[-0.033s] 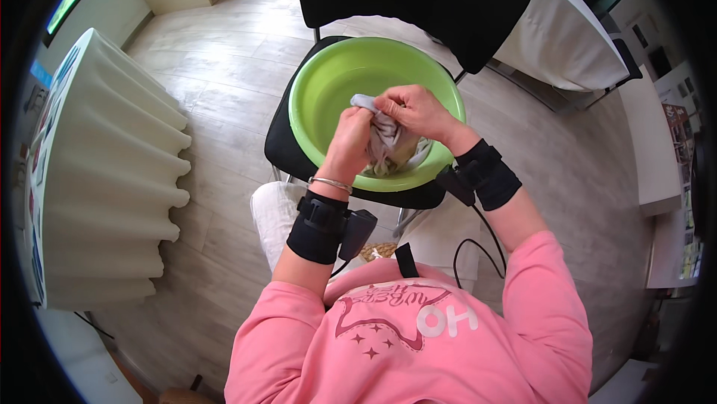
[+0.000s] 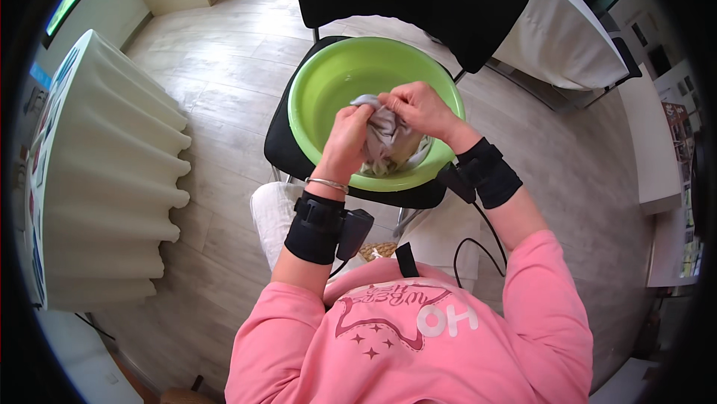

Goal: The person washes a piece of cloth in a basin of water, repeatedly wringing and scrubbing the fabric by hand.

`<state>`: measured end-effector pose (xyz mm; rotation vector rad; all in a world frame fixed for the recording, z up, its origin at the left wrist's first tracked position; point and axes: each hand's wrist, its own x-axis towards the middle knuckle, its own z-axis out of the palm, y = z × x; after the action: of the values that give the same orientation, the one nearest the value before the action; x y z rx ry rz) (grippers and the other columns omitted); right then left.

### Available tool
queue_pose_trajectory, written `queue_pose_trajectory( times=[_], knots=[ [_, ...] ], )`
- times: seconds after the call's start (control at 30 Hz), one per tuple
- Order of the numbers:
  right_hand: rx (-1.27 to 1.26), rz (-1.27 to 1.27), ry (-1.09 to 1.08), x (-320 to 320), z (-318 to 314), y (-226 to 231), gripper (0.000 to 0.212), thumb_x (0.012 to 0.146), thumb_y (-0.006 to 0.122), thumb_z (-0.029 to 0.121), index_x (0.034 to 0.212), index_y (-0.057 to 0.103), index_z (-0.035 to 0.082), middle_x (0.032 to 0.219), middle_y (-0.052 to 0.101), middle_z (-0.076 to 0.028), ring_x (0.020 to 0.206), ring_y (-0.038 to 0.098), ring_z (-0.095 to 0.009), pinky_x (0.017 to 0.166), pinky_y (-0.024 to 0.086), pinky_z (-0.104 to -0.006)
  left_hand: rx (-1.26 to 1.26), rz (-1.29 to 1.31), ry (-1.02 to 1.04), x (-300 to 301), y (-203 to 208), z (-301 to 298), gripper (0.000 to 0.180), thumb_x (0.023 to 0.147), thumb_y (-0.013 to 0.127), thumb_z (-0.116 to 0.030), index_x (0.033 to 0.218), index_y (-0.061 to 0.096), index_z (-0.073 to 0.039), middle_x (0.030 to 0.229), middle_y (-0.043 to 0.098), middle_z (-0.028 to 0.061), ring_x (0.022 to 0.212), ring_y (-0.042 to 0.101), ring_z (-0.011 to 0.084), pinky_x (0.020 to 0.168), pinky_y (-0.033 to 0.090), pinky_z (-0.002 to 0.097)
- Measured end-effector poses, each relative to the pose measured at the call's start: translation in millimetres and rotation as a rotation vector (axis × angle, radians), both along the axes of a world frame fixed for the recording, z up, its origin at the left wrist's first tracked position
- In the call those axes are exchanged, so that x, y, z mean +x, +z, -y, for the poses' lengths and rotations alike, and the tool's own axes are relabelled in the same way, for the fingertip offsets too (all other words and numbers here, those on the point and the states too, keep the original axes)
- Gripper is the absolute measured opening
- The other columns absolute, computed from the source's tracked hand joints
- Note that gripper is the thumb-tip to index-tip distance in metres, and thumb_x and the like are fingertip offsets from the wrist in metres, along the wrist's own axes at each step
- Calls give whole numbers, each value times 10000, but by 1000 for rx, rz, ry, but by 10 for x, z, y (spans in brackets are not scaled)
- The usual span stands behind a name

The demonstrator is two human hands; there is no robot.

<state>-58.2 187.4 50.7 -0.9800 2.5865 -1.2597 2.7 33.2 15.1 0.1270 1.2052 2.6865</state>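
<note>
A crumpled light grey cloth [image 2: 390,137] hangs bunched between my two hands, its lower folds resting inside a round green basin [image 2: 320,84]. My left hand [image 2: 346,140] grips the cloth's left side, with the thumb on top near its upper edge. On the other side, the bent fingers of my right hand [image 2: 423,107] pinch the upper part, close to the left thumb. Both hands are over the basin's near half. The cloth and the hands hide part of the basin's bottom.
The basin stands on the seat of a black chair [image 2: 281,140], whose backrest rises beyond it. A cloth-draped table [image 2: 112,172] is at the left, another white-draped table [image 2: 556,45] at the far right. A black cable [image 2: 457,255] loops below my right wrist strap.
My left hand has shifted slightly left and the gap between the hands is a little wider. The cloth between them looks more spread.
</note>
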Motion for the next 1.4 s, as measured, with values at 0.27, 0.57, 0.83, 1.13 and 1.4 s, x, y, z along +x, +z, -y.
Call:
queue_pose_trajectory(
  times=[0.27,0.57,0.83,1.13,1.4],
  knots=[
    [-204,-146,-286,-58,-255,267,404,889,529,278,597,500,-1,503,362,54,503,316,-26,434,270,-220,-617,-44,20,19,-118,269,263,873,546,-239,838,607,14,706,560,-18,611,477,47,512,377,193],
    [-353,-91,-139,379,291,-89,229,857,554,207,719,540,24,599,505,-4,558,463,-90,514,380,-246,77,-25,113,-45,-331,-101,264,922,424,-256,875,534,-21,804,575,47,693,562,132,617,468,255],
    [2,-386,-392,197,303,-125,290,807,521,266,599,499,65,565,527,-152,528,526,-342,480,410,-412,32,318,235,17,-87,-440,201,876,439,-199,776,515,-42,703,533,43,591,523,133,513,447,285],
    [91,-286,-451,157,310,-109,257,788,537,259,625,536,60,590,551,-176,596,558,-369,574,443,-449,43,278,192,75,-191,-393,211,878,453,-179,786,552,-17,721,561,23,568,517,94,483,416,236],
    [-538,-76,-143,73,129,-181,494,842,518,474,746,573,-7,558,542,-53,579,551,-174,554,438,-339,146,121,172,77,65,-50,212,869,464,-181,816,561,0,741,583,37,655,548,89,586,447,211]
  ],
)
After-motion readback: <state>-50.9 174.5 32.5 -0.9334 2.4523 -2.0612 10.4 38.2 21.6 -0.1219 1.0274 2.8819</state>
